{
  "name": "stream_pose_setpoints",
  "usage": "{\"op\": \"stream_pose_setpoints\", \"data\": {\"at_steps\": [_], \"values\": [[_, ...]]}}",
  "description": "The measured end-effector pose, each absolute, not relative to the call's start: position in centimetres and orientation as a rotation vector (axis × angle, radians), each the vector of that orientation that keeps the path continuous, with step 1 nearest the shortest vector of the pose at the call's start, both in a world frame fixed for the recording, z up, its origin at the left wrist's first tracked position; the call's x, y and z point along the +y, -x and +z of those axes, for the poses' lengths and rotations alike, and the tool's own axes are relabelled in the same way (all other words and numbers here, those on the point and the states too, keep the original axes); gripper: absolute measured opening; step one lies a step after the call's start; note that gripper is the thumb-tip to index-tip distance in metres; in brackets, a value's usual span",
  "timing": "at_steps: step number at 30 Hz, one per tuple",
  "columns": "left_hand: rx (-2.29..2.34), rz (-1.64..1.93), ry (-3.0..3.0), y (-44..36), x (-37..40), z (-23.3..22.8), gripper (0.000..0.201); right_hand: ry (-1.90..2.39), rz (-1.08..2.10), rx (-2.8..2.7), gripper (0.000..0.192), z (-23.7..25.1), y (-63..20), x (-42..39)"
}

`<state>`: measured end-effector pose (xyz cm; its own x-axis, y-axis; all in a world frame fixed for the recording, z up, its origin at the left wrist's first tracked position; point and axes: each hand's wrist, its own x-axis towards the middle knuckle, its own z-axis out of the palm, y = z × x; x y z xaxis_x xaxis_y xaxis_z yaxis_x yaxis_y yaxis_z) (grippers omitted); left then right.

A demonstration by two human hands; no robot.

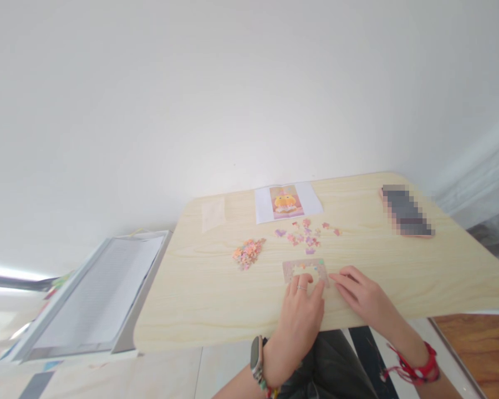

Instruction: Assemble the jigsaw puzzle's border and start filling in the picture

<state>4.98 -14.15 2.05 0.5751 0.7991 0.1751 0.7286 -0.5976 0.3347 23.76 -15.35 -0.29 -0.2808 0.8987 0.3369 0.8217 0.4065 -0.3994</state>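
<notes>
Puzzle frame [305, 271] lies flat on the light wood table [399, 277], near edge, roughly centre, just beyond both hands. I read it as a rectangular border w/ the middle not yet filled; its long axis runs left-right, parallel to the table's near edge, tilted only slightly. My left hand [300, 310] rests palm-down w/ fingertips on the frame's near edge, fingers loosely together and flat, not clamped on anything — prob. pinning the frame so it won't slide. My right hand [362, 296] lies just right of it, fingers spread a bit and reaching toward the frame's right corner; can't tell if a piece sits under the fingertips, too small to see. Loose pieces [307, 233] are scattered just beyond the frame, within easy reach, and a tighter heap of pieces [248, 253] sits to the far left of it, apart from the scatter — looks like sorted vs. unsorted, tho that's my guess. Reference picture [286, 201] lies further back, facing me, likely so the design can be checked at a glance. Clear bag [213, 213] is left of that; a phone [406, 211], blurred, lies at the far right. Open box [87, 299] sits off the table's left side, lower down.
</notes>
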Motion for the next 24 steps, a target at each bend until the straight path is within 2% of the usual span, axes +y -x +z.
{"op": "stream_pose_setpoints", "data": {"at_steps": [11, 20, 24], "values": [[1.585, 0.933, -2.43, 1.4, -14.6, 0.2, 0.026, 1.687, 0.215, -2.12, 0.024, 2.5, -26.1, -6.3], [1.703, 0.972, -2.293, 2.9, -15.5, -1.3, 0.025, 1.63, 0.349, -2.356, 0.011, 2.3, -25.0, -2.3], [1.677, 0.949, -2.321, 2.9, -15.3, -0.8, 0.025, 1.684, 0.339, -2.333, 0.012, 1.6, -25.4, -2.1]]}}
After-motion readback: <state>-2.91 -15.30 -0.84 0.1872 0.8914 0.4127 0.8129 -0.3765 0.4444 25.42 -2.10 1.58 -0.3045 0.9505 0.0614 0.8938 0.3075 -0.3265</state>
